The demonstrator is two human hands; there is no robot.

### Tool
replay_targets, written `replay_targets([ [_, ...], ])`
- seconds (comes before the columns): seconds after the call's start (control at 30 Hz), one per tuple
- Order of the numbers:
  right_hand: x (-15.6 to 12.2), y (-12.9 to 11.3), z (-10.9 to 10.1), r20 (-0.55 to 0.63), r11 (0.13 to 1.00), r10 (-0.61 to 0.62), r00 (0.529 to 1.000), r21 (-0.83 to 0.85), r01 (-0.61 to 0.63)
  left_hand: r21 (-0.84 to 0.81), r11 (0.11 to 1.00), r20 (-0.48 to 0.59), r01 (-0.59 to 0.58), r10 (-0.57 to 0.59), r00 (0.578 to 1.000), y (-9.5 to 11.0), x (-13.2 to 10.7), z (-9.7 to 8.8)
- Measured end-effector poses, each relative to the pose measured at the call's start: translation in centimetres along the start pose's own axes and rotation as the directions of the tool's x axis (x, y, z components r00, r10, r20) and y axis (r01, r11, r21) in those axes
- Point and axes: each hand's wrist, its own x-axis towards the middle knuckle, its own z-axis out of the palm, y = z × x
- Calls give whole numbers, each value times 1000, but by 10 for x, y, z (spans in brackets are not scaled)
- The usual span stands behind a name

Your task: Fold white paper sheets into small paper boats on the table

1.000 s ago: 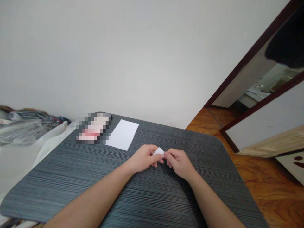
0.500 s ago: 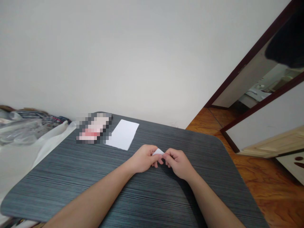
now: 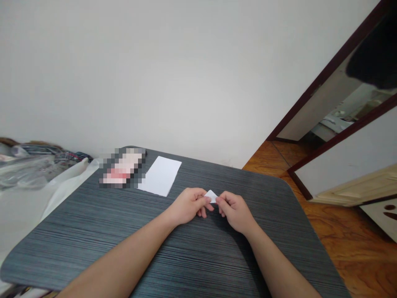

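A small piece of white paper (image 3: 211, 195), folded to a point at its top, is held between my two hands above the dark table (image 3: 198, 256). My left hand (image 3: 189, 205) pinches its left side between thumb and fingers. At its right corner, the thumb and fingertips of my right hand (image 3: 235, 210) are closed on it. Part of the paper is hidden behind my fingers. Farther back and to the left, a flat white sheet of paper (image 3: 161, 176) lies on the table.
A blurred-out pinkish object (image 3: 122, 167) lies at the table's back left. Clear plastic and cloth (image 3: 40, 165) are heaped beyond the left edge. A white wall (image 3: 192, 82) stands behind the table, and a doorway with a wooden floor (image 3: 273, 161) is at the right.
The small paper shows more of its face between my hands, its point now upright. My right hand has shifted slightly right, my left fingers slightly up. The flat sheet has not moved.
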Motion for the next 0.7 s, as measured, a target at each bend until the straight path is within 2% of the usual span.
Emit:
replay_targets([
  [0.37, 1, 4, 0, -18, 999, 24, 1000, 32, -23, -58, 998, -7, 4, -4, 1000, 1, 0, 1],
  [0.7, 1, -2, 3, 68, 1000, -8, 998, 0, 8, 117, 993, 35, -21, 17, 999, 2, -1, 1],
])
